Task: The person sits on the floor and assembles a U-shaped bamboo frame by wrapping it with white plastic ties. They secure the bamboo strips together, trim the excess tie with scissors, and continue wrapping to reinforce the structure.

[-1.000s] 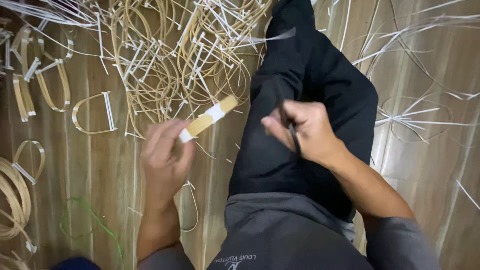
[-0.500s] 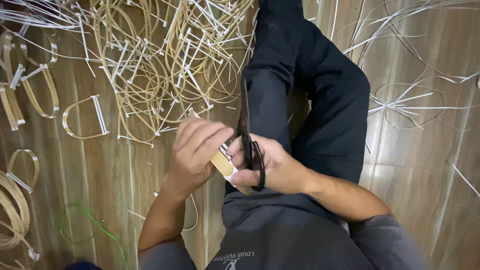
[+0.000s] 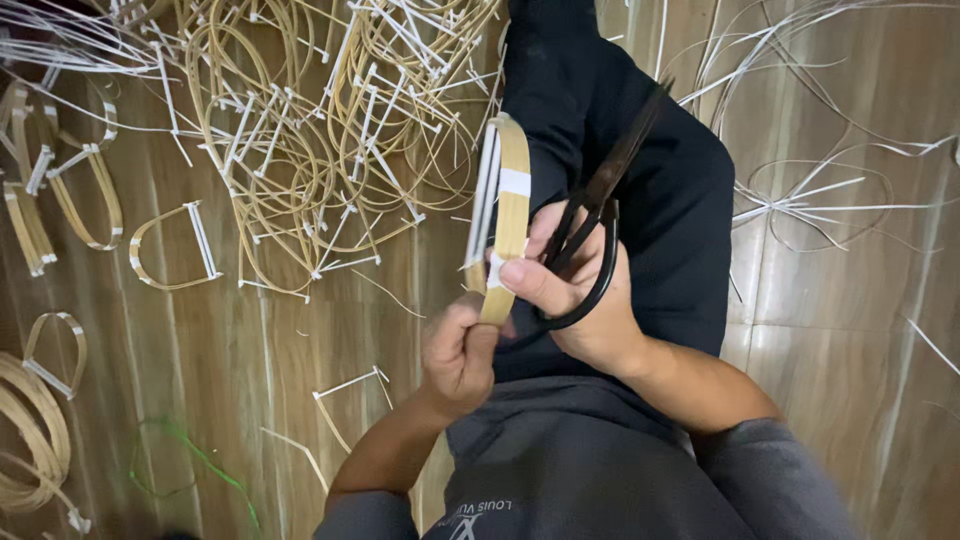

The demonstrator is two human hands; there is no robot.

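Here, the tan flat bamboo strip bound with white tape stands upright over my lap, my left hand fisted around its lower end. My right hand pinches it, gripping black scissors. A tangled pile of bamboo loops covers the wooden floor.

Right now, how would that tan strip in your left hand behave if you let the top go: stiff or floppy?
The strip probably springs rather than flops: it stands upright above the left hand. It looks thin and light. The right hand steadies it beside the scissors.
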